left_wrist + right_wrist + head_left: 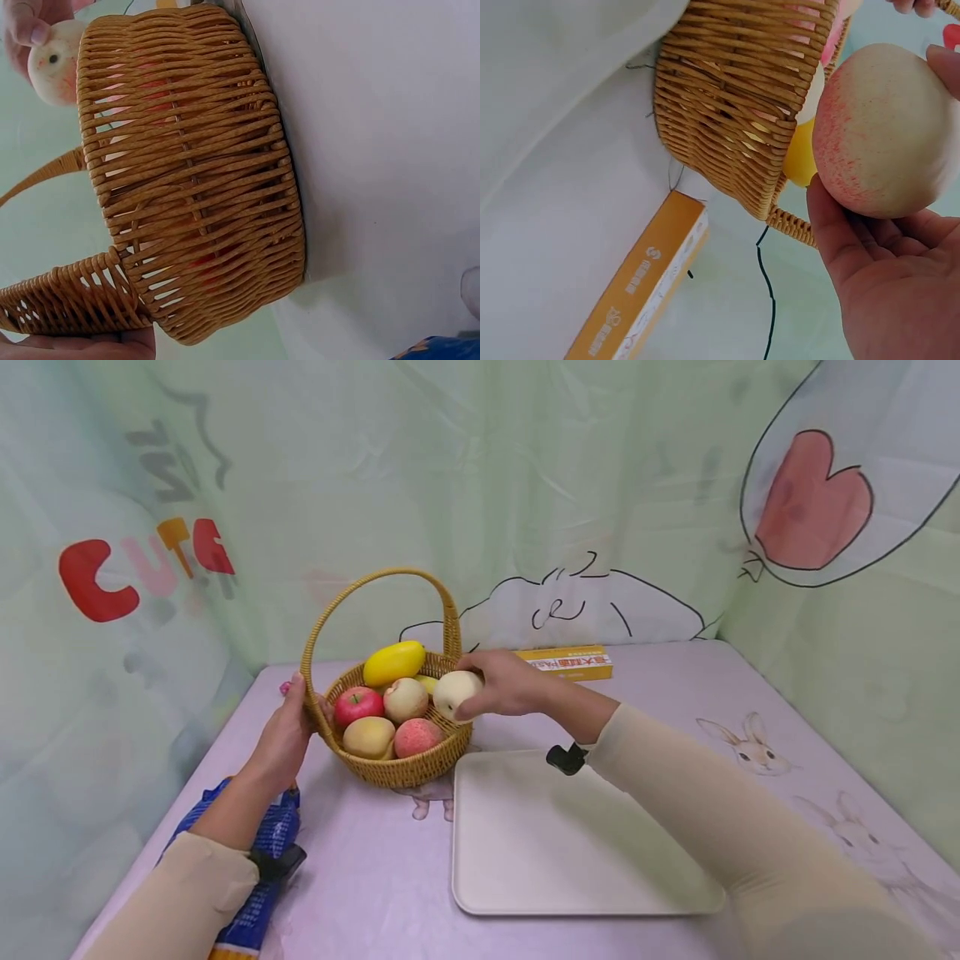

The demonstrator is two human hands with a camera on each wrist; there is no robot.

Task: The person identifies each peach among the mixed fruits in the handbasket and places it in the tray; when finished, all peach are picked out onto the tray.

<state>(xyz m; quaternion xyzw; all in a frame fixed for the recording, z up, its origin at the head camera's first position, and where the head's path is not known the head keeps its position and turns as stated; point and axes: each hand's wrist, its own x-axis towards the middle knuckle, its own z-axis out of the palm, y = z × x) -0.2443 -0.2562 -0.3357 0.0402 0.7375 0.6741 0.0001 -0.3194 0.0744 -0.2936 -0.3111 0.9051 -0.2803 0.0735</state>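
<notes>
Nearby, just beyond the right grip (508, 685), lies an orange box (579, 675); on its near side a pale tray (540, 860) rests on the surface (352, 885), with the right sleeve (697, 793) crossing above. The right grip is curled round a cream, pink-blushed fruit (453, 693), thumb and fingers spread to its width, at the right rim of a wicker basket (408, 772). The left grip (283, 739) clasps the foot of the basket's handle (451, 631); nearer the person, a blue packet (276, 831) is partly covered by the left forearm and cut off below. The right grip hides the box's left end, and the basket's bottom is hard to make out. Besides the held fruit, six show inside: one long yellow, one red, one tan, one pink, one pale, and another yellow, mostly hidden.
</notes>
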